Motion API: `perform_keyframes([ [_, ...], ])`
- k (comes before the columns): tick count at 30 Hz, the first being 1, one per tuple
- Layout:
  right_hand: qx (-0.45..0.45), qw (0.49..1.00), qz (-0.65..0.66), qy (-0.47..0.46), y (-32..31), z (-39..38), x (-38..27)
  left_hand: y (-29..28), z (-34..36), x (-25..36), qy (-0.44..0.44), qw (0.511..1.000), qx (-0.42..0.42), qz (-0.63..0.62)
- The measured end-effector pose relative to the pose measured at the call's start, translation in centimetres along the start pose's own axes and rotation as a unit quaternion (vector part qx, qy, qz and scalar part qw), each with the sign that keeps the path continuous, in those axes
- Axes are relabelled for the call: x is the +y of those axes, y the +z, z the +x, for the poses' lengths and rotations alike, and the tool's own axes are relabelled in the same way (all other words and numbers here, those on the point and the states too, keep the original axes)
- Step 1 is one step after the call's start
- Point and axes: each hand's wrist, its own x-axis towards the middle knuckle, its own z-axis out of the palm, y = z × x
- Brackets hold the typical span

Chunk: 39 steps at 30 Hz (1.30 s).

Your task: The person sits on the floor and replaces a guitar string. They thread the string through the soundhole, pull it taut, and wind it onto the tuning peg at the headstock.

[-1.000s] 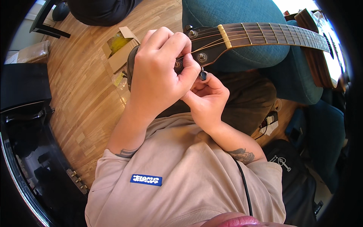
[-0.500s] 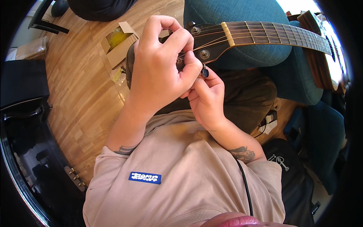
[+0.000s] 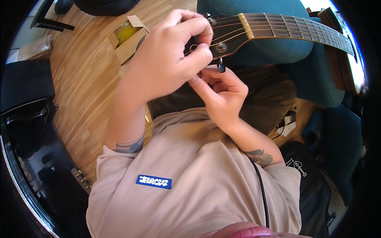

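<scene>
A guitar's dark headstock [image 3: 234, 37] lies in front of me, its neck [image 3: 285, 27] running to the right. Thumb and forefinger of my left hand [image 3: 170, 55] are pinched over the headstock, on a guitar string [image 3: 230, 38] that runs to them from the pale nut [image 3: 246, 27]. Just below the headstock's near edge, my right hand [image 3: 224, 95] curls its fingers round a small dark tuning peg, mostly hidden by the thumb. Beside its forefinger hangs another black tuning peg [image 3: 221, 66]. My left hand covers the headstock's far-left end.
A teal cushioned seat [image 3: 254, 51] sits under the neck, with the guitar's body [image 3: 341, 51] at far right. An open cardboard box [image 3: 126, 45] with something yellow inside stands on the wooden floor [image 3: 91, 79]. A glossy black case-like object [image 3: 39, 146] is at left.
My right hand has turned, its thumb and fingers spreading a little and shifting right. My left hand's fingertips have moved slightly right, still pinched. The headstock sits a bit further right and higher in view.
</scene>
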Motion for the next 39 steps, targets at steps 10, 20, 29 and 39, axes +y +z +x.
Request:
perform_keyframes([
  [10, -0.05, 0.948, 0.218, 0.226, -0.5, -0.1, -2.1, -3.4, 4.0, -0.9, -0.129, 0.936, -0.23, -0.233],
  [20, 0.048, 0.997, -0.014, -0.056, -0.2, -2.0, -1.1, -1.5, 2.7, -1.0, 0.019, 0.968, -0.149, -0.2],
  [29, -0.011, 0.913, -0.209, -0.35, -1.8, 0.6, 0.3, -0.8, 1.8, 0.2, -0.025, 0.98, -0.077, -0.18],
  [39, -0.027, 0.842, -0.371, -0.391, -2.1, -0.1, -1.9, -0.1, 1.3, 0.1, 0.038, 0.99, -0.061, -0.122],
])
